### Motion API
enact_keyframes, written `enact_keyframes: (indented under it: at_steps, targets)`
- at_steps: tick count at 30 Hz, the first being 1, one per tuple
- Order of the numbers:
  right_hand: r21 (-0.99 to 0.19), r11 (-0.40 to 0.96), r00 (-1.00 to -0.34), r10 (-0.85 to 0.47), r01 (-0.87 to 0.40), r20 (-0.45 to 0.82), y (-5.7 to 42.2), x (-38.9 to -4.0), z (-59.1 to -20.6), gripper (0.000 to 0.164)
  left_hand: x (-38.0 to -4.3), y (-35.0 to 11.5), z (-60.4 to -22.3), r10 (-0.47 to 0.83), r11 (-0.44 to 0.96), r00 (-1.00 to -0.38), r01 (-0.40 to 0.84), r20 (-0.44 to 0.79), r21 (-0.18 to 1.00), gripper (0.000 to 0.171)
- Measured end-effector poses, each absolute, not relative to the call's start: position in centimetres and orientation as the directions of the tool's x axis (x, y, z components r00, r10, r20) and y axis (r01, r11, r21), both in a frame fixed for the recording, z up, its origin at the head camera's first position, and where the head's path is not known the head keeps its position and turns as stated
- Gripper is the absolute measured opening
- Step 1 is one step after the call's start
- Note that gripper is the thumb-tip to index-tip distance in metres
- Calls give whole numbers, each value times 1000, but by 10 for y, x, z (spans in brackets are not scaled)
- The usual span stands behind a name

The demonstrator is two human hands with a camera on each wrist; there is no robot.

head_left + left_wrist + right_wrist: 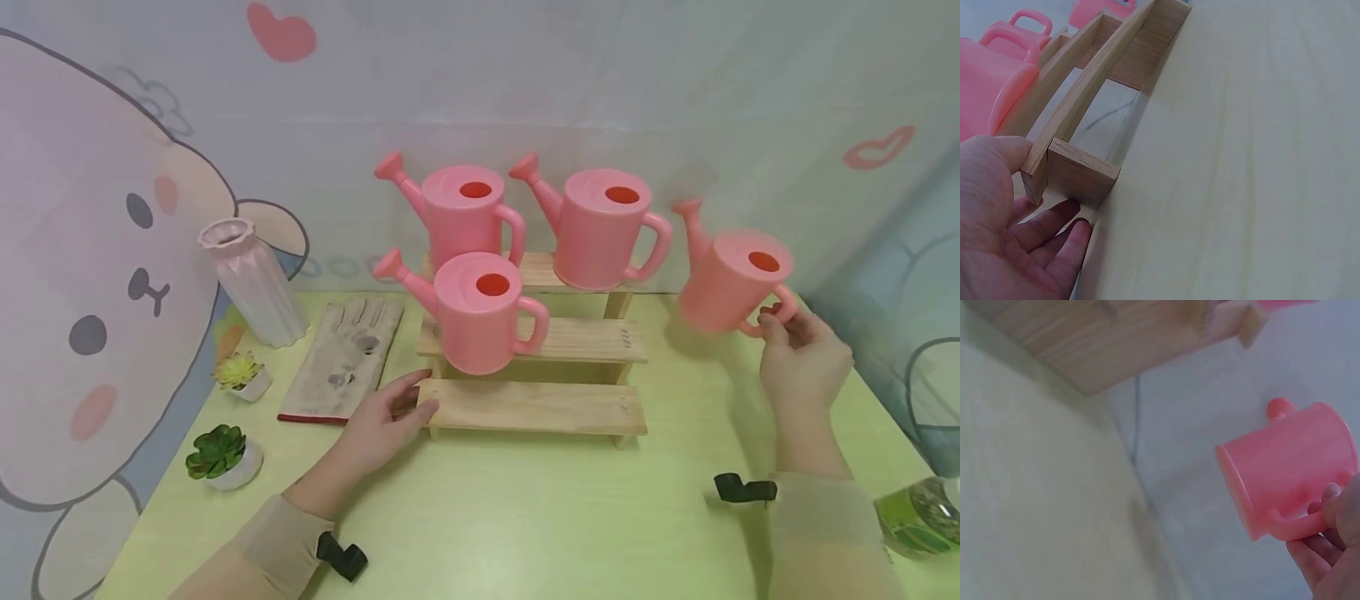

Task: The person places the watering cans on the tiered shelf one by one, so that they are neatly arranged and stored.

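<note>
My right hand (806, 362) grips the handle of a pink watering can (722, 282), held up to the right of a three-step wooden stand (532, 407). The can tilts slightly, its spout toward the back, and in the right wrist view its base shows above the table. At the stand's left end my left hand (381, 427) holds the lowest step, thumb (1011, 150) on top and fingers curled beneath the end. Two more pink watering cans (461, 217) (600, 229) stand on the top step. Another watering can (480, 315) stands on the middle step, spout to the left.
Left of the stand lie a pair of beige gloves (348, 354). Further left are a white ribbed vase (258, 283), a small yellow-green succulent (240, 373) and a dark green potted succulent (221, 457). A green-labelled jar (918, 517) stands at the table's right edge.
</note>
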State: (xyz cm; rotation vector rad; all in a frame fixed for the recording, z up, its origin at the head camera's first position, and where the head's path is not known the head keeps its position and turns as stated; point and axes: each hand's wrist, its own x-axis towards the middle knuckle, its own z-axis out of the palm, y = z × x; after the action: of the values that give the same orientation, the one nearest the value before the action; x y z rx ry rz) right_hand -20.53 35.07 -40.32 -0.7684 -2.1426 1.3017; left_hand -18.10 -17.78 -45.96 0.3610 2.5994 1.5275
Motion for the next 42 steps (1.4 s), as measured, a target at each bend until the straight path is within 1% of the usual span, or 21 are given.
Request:
enact_keyframes:
  at_steps: [2,4,6,7,9,12,13,15,16,19,23,26,29,30,32,33,36,38,40,42]
  targets:
    - [-923,373,-681,700,92,215,343,-198,-384,30,-181,-177,-459,254,468,-967,148,28,871,56]
    - [-927,371,-648,694,-51,313,333,-189,-365,22,-182,-177,-459,255,470,-966,150,29,870,56]
    - [-897,398,-596,679,-191,428,322,-180,-348,14,-182,-177,-459,258,471,-966,152,29,869,56]
    - [-885,377,-575,674,-272,464,317,-175,-339,10,-182,-177,-459,256,470,-966,147,25,870,56]
    - [-852,305,-550,661,-425,510,308,-165,-323,9,-182,-178,-459,259,468,-965,147,23,872,56]
    - [-782,103,-555,649,-615,521,297,-149,-306,10,-181,-178,-459,261,465,-965,142,18,874,57]
    - [-752,34,-563,641,-658,522,293,-145,-301,9,-181,-178,-459,262,461,-965,141,17,876,57]
    - [-716,-32,-576,620,-697,533,283,-137,-295,11,-181,-178,-458,263,457,-965,139,15,879,56]
    - [-708,-48,-584,606,-704,540,277,-134,-292,12,-182,-178,-458,264,456,-965,139,16,879,56]
    - [-730,-25,-612,565,-683,553,258,-125,-286,15,-182,-178,-458,266,456,-964,143,19,878,56]
    - [-716,-25,-634,487,-697,601,238,-120,-287,17,-182,-178,-458,265,460,-964,149,24,876,58]
    - [-690,-26,-629,436,-723,643,232,-119,-291,18,-181,-177,-458,262,457,-965,148,26,877,58]
    - [-719,59,-635,423,-692,646,230,-116,-295,16,-181,-176,-458,263,454,-965,147,25,879,57]
    - [-734,121,-638,415,-668,648,230,-115,-297,14,-181,-175,-458,262,454,-965,144,23,879,57]
    - [-766,240,-658,401,-596,637,229,-113,-302,11,-181,-174,-458,265,456,-964,146,23,878,57]
    - [-774,306,-669,390,-554,633,228,-112,-305,13,-181,-174,-457,264,459,-964,147,23,876,57]
    - [-782,447,-714,357,-435,601,226,-113,-315,17,-182,-175,-457,260,464,-965,149,27,873,56]
    - [-778,480,-735,336,-404,589,224,-116,-321,17,-182,-175,-458,260,465,-965,151,29,872,56]
    - [-771,511,-748,320,-380,581,223,-120,-326,12,-182,-176,-459,260,464,-965,153,30,873,56]
    - [-759,535,-755,302,-372,582,221,-123,-330,9,-181,-176,-460,257,466,-966,149,28,872,57]
